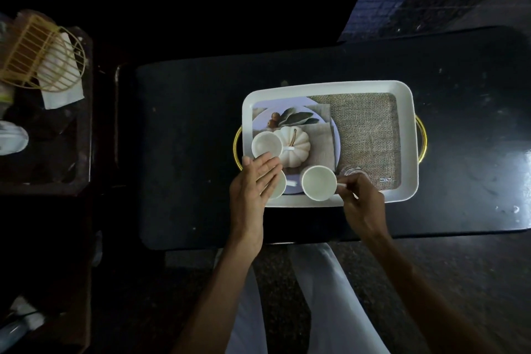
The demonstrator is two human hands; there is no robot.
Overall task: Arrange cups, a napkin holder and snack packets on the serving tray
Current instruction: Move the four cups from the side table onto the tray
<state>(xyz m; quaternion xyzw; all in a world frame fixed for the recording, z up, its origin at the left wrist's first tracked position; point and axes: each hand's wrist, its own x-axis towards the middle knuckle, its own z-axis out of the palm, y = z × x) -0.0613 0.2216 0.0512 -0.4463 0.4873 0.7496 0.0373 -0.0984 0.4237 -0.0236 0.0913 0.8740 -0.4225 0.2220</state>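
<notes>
The bare left hand (255, 181) lies flat and open, fingers straight and together, pointing far and right. The bare right hand (359, 195) is curled — thumb and fingertips pinched closed. Both forearms reach in from the near edge, converging slightly.

A dark table (201, 152) fills the middle. At nine o'clock sits a brown crate (83, 123). White trousers (324, 296) show at six.
</notes>
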